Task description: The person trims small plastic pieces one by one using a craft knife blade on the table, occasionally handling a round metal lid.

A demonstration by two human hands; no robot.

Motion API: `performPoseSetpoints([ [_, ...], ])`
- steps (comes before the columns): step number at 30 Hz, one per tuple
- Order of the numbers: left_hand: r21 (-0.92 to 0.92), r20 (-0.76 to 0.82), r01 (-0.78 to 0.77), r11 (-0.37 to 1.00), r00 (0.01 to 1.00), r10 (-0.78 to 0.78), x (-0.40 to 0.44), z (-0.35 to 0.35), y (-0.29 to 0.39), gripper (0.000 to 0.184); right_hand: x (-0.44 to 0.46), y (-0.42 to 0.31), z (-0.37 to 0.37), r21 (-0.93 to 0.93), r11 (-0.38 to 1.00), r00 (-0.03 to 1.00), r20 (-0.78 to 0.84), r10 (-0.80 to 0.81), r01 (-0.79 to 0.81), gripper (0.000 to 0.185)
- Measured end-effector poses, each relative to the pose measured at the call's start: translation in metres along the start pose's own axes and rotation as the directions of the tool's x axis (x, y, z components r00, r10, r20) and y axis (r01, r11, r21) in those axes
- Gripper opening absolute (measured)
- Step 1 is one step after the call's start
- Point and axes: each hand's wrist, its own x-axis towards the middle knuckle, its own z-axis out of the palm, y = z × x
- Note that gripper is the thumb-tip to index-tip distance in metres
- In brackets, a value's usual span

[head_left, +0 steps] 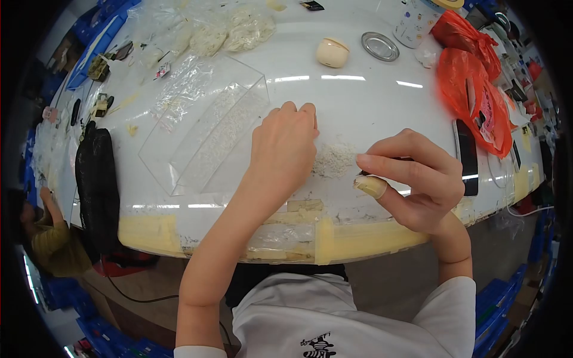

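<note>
Left hand (283, 143): fingers curled; cannot tell if they hold anything
Right hand (421, 179): fingers and taped thumb pinching a small dark object (362, 173)
White bits (334, 159): heaped on the counter (358, 98) between both hands

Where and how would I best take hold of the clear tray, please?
Probably grip the tray by both long side walls at once, coming from above: it is long and lies flat, and loose white bits appear to lie inside, so keep it level.
</note>
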Motion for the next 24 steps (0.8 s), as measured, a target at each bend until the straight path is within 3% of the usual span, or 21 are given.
performPoseSetpoints([
  [3,-0.166,0.017,-0.016,0.986,1.000,0.019,-0.003,-0.004,-0.007,0.008,-0.001,0.000,0.001,-0.005,0.999,0.999,-0.020,0.036,-0.036,0.032],
  [5,-0.377,0.061,0.119,0.919,0.993,-0.104,-0.005,-0.012,-0.010,0.007,-0.001,0.000,0.001,-0.005,0.999,0.999,-0.022,0.049,-0.049,0.032],
  [8,-0.671,0.153,0.238,0.702,0.971,-0.183,-0.012,-0.019,-0.013,0.008,-0.001,0.000,0.002,0.000,0.998,0.998,-0.009,0.060,-0.060,0.033],
  [11,-0.870,0.269,0.317,0.378,0.947,-0.174,-0.025,-0.026,-0.016,0.012,0.000,0.001,0.002,0.020,0.996,0.996,0.004,0.085,-0.085,0.033],
  [15,-0.917,0.396,0.391,-0.072,0.914,-0.083,-0.047,-0.027,-0.015,0.016,-0.001,0.001,0.004,0.069,0.989,0.991,0.037,0.129,-0.131,0.033],
  [18,-0.907,0.402,0.389,-0.164,0.914,-0.056,-0.060,-0.024,-0.009,0.014,-0.003,-0.001,0.004,0.088,0.989,0.990,0.088,0.107,-0.115,0.031],
  [24,-0.929,0.329,0.304,-0.210,0.940,-0.092,-0.075,-0.023,0.005,0.012,-0.002,-0.007,0.006,0.119,0.986,0.989,0.109,0.102,-0.115,0.035],
])
